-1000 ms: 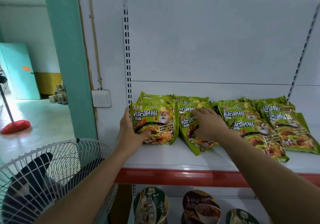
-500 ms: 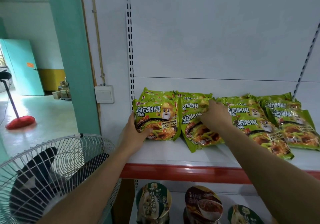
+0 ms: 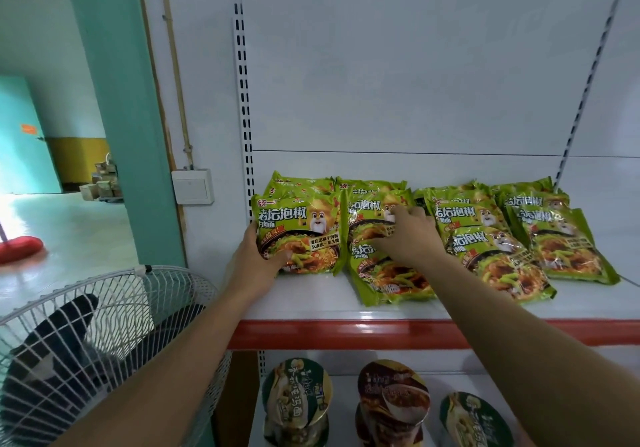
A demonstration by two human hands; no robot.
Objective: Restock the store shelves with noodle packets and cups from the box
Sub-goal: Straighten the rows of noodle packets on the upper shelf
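Observation:
Several green noodle packets lie in overlapping rows on a white shelf (image 3: 311,303) with a red front strip. My left hand (image 3: 254,261) grips the lower left corner of the leftmost packet (image 3: 301,230), thumb on its front. My right hand (image 3: 407,237) rests on the second stack (image 3: 388,273), fingers curled over the upper packet there. More packets (image 3: 485,238) lie to the right. On the shelf below stand noodle cups: a green one (image 3: 296,401), a brown one (image 3: 393,401) and another green one (image 3: 471,422). The box is out of view.
A white standing fan (image 3: 86,349) is close at my lower left, next to the shelf's end. A teal pillar (image 3: 114,100) and a wall switch (image 3: 192,187) stand left of the shelving. Slotted uprights (image 3: 244,100) flank the white back panel.
My right hand has slid up and back over the second stack, from its front packet to the upper one. My left hand has stayed on the leftmost packet. The view has shifted slightly.

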